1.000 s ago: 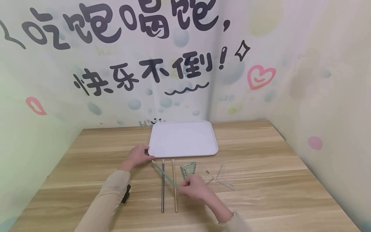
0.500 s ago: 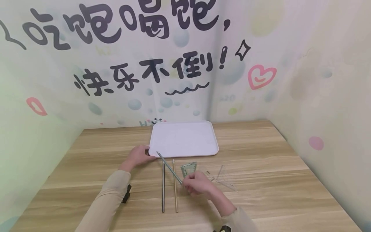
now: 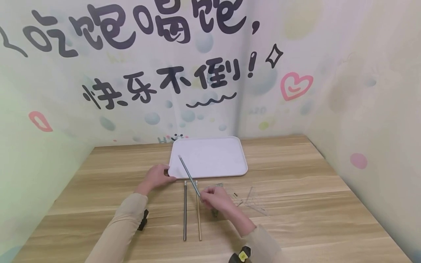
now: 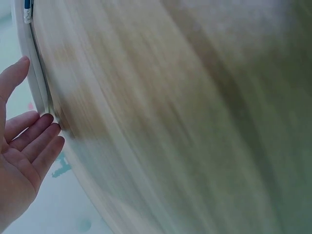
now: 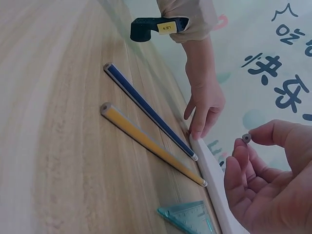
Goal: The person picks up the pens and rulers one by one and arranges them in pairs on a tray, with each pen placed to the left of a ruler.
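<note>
My right hand pinches a green pencil by its near end, between thumb and fingers. The pencil is raised and slanted, its eraser end over the white tray. In the right wrist view, only the end of that pencil shows in the pinch. My left hand touches the tray's near left corner, its fingers fairly straight in the left wrist view. A dark blue pencil and a yellow-gold pencil lie side by side on the table, eraser ends toward the tray.
A green triangular ruler lies right of the pencils, partly hidden by my right hand in the head view. Clear rulers lie farther right on the wooden table. A printed wall sheet stands behind.
The green pencil, in my right hand throughout, has risen from across the other pencils and moved forward, its eraser end passing over the tray. My left hand stays at the tray's corner.
</note>
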`<state>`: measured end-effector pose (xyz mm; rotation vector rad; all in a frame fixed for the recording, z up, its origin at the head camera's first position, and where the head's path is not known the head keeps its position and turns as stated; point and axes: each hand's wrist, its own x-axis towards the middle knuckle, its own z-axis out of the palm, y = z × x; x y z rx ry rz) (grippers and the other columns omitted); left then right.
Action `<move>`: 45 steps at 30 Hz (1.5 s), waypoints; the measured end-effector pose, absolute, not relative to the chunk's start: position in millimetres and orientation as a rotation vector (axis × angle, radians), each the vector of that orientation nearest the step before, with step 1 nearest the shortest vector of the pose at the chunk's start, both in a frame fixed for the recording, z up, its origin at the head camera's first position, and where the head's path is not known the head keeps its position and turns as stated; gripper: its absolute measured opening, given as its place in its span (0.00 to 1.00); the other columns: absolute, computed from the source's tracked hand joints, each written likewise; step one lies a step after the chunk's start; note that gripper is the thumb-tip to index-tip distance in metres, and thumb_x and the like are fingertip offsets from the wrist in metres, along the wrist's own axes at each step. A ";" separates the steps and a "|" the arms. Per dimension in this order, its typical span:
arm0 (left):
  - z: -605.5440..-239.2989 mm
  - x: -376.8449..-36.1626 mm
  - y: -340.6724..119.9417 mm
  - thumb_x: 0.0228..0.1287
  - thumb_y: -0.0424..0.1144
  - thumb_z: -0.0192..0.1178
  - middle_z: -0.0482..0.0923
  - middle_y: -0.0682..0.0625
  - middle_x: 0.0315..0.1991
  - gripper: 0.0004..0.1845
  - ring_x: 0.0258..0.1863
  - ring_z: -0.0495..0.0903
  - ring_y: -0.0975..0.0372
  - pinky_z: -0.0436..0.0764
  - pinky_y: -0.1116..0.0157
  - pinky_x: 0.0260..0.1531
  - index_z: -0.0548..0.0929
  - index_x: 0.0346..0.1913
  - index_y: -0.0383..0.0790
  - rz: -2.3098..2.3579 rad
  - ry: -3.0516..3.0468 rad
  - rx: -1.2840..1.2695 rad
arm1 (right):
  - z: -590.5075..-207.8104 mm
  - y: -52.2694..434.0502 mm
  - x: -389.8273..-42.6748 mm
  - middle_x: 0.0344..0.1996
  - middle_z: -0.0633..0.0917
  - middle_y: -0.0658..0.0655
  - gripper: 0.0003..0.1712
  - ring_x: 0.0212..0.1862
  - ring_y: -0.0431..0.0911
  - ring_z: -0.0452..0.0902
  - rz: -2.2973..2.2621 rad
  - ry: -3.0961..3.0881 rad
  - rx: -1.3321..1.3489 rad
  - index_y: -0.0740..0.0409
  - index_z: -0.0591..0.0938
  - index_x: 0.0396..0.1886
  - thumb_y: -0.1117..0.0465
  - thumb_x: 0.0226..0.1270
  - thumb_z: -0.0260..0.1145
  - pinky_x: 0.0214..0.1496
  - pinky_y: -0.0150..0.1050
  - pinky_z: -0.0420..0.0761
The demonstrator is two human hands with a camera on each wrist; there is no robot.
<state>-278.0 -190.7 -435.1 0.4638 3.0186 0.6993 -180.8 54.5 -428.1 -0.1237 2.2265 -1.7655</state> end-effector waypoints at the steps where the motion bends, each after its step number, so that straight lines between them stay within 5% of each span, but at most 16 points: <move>1: -435.6 -278.4 -191.1 0.48 0.45 0.67 0.67 0.51 0.19 0.15 0.23 0.65 0.60 0.64 0.64 0.26 0.72 0.21 0.40 0.698 3.018 0.470 | -427.5 52.9 -181.7 0.19 0.75 0.51 0.11 0.23 0.41 0.67 -1.767 2.229 -0.112 0.69 0.79 0.32 0.65 0.52 0.58 0.27 0.33 0.69; 30: -435.0 -277.6 -192.1 0.47 0.45 0.67 0.68 0.52 0.19 0.14 0.23 0.66 0.61 0.65 0.64 0.26 0.74 0.22 0.41 0.735 3.010 0.490 | -417.5 16.7 -205.9 0.23 0.80 0.56 0.11 0.23 0.40 0.70 -1.858 2.284 0.065 0.71 0.81 0.30 0.67 0.49 0.58 0.28 0.36 0.76; 45: -434.4 -277.8 -190.3 0.46 0.45 0.68 0.69 0.52 0.19 0.14 0.23 0.66 0.61 0.65 0.65 0.26 0.74 0.22 0.41 0.738 3.004 0.469 | -417.8 6.1 -211.0 0.25 0.82 0.61 0.10 0.22 0.41 0.70 -1.838 2.340 0.073 0.69 0.81 0.29 0.66 0.49 0.58 0.23 0.31 0.70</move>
